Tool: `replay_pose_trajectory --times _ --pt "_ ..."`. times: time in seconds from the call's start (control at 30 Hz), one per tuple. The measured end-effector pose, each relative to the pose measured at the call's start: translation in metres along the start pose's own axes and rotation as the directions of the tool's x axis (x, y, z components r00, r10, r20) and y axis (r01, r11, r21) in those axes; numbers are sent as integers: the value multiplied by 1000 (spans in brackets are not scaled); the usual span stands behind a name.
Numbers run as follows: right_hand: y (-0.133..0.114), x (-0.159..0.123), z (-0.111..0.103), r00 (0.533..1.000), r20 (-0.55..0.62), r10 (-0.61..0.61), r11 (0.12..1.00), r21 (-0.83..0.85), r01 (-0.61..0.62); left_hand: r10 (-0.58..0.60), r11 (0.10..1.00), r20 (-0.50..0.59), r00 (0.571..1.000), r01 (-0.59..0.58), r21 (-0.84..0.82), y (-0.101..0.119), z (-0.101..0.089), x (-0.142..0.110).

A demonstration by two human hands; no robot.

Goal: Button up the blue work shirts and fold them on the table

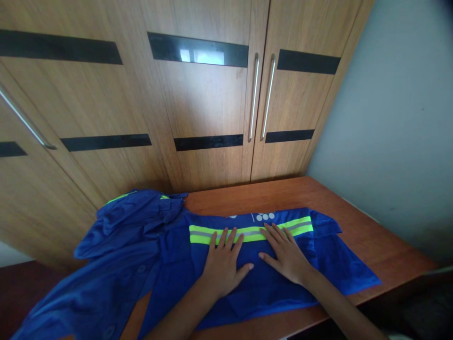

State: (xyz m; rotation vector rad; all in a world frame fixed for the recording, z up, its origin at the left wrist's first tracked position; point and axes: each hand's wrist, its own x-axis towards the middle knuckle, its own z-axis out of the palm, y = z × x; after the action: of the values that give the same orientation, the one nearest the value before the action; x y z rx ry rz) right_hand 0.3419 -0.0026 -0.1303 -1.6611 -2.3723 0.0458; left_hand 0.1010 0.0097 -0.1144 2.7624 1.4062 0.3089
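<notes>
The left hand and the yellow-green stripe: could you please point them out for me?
Left hand point(222, 265), head view: back of the hand.
Yellow-green stripe point(252, 233), head view: middle of its length.

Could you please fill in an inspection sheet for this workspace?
Surface: reddish-brown wood-look tabletop, partly covered by fabric.
Job's things: blue fabric garment, spread out, with a fluorescent yellow-green band striped grey along its middle; bunched blue fabric at its left, cannot tell whether separate.
Clutter: nothing seen.
Hands: left hand and right hand both rest on the garment, fingers spread, fingertips at the band.
Cables: nothing seen.
Surroundings: brown wood-grain cupboard doors behind, with black strips and silver bar handles; plain pale grey wall at right; lower right corner too dark to tell.
</notes>
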Motion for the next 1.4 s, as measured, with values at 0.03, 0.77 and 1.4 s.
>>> replay_pose_trajectory --times 0.03,0.77,1.4 --pt "9 -3 0 1000 -13 12 1000 -10 -12 -33 999 -9 999 33 12 -5 -2 -4" --pt "180 -32 -14 747 -255 614 786 283 -549 -180 978 -50 982 184 100 -22 -44 -11" --pt "147 -31 -83 789 455 412 176 810 -559 129 986 -16 992 -129 -100 27 9 26"
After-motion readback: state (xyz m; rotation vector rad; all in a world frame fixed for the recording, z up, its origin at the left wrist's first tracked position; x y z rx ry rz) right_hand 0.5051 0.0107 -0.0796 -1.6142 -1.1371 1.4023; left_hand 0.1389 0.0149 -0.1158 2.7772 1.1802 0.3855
